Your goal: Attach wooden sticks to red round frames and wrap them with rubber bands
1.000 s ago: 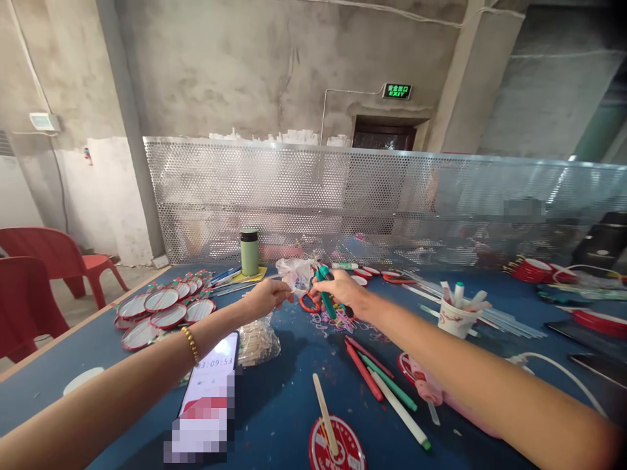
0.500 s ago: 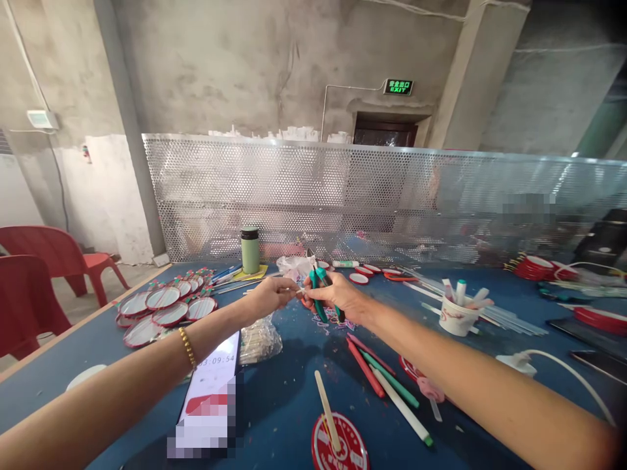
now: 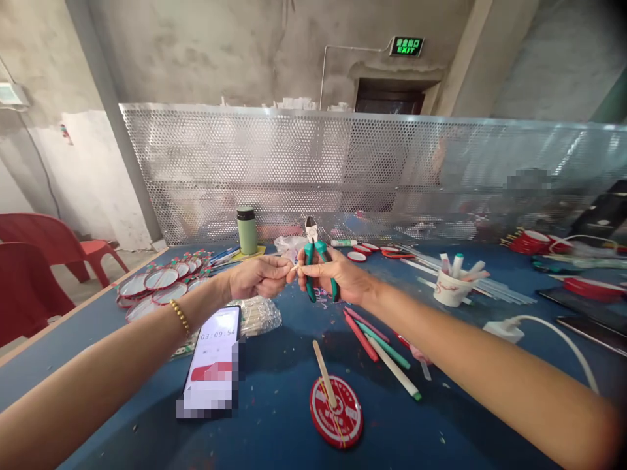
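My left hand [image 3: 262, 277], a gold bead bracelet on its wrist, is closed in a pinch at the end of a small pale stick [image 3: 294, 267]. The fingertips of both hands meet at that stick, and most of its length is hidden. In my right hand [image 3: 343, 273] rests a pair of diagonal cutters [image 3: 317, 250] with teal handles, its jaws pointing up and away. Nearer me, a round red lid [image 3: 337, 424] lies on the blue table with a flat wooden stick [image 3: 324, 373] across its middle.
A phone with a timer [image 3: 215, 339] and a plastic bag of sticks [image 3: 258, 316] lie on the left. Behind them are several round red-rimmed discs [image 3: 162, 279] and a green bottle [image 3: 247, 232]. Markers [image 3: 392, 362] and a paper cup [image 3: 448, 290] are right. A perforated metal screen [image 3: 274, 170] borders the back.
My view has tilted down slightly. The cutters have turned more upright, so their jaws show clearly. Both hands remain together at the small stick.
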`<state>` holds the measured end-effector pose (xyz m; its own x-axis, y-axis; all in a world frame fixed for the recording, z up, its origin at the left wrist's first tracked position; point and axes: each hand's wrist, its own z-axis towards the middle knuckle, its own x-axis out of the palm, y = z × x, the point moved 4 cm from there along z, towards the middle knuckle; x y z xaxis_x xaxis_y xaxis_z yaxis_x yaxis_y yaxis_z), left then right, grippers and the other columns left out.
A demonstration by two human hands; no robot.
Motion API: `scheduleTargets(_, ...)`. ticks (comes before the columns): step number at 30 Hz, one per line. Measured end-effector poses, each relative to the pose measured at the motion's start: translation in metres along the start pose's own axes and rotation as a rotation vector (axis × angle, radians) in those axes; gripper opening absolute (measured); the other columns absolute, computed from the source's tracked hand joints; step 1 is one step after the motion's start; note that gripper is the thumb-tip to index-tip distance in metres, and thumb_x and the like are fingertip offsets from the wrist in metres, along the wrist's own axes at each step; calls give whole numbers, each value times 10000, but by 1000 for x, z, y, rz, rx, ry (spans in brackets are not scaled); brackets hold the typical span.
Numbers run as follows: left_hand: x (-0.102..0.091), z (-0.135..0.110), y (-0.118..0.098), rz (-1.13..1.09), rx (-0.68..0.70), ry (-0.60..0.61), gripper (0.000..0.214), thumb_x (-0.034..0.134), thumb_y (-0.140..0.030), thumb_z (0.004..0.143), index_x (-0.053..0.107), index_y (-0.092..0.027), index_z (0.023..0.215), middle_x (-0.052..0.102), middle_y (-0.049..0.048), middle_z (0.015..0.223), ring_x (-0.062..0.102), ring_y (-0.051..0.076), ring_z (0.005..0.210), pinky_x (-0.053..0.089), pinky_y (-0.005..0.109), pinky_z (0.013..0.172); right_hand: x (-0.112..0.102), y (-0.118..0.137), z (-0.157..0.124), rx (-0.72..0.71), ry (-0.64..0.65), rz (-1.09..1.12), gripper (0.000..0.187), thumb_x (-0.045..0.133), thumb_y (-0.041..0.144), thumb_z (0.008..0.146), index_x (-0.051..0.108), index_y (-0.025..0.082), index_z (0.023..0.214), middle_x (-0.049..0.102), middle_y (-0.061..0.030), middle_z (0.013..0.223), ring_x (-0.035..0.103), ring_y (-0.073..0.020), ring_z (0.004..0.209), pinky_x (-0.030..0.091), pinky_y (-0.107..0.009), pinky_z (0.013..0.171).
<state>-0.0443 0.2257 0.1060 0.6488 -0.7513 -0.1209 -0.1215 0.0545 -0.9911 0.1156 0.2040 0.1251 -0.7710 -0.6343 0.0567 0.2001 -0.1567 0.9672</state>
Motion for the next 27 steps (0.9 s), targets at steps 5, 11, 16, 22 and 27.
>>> scheduleTargets(5,1,-8,-3,102,-48,138,238,593,-436,825,617,-207,768,155,-67,488,138,80,436,147,246,443,10,9,-8,67,51,-32,232,744,205,765,573,170,917,631,12,684,625,-141,615,511,-290,623)
scheduleTargets(11,2,6,-28,437,93,-210,238,481,-372,883,598,-197,770,332,-33,538,254,99,482,231,254,489,-8,3,-3,-29,-183,8,257,748,178,736,539,197,885,590,36,676,593,-122,603,503,-278,604)
scheduleTargets(16,1,19,-24,1156,-11,-510,163,530,-172,784,686,-189,739,637,55,733,531,158,675,356,273,640,-26,16,3,-128,-282,71,258,743,186,741,535,212,892,592,43,723,598,-109,628,509,-267,653)
scheduleTargets(22,5,39,21,1240,61,-468,261,466,-191,868,718,-183,800,682,131,800,638,253,774,419,341,694,-36,51,0,-215,-232,69,237,764,225,766,610,189,943,637,25,715,636,-133,646,515,-271,652)
scheduleTargets(27,3,54,7,1154,167,-467,255,590,-183,808,739,-169,1014,684,159,1035,625,281,983,448,359,839,-39,32,-9,-127,-273,170,358,830,238,733,610,174,1008,684,-2,767,663,-140,677,541,-291,678)
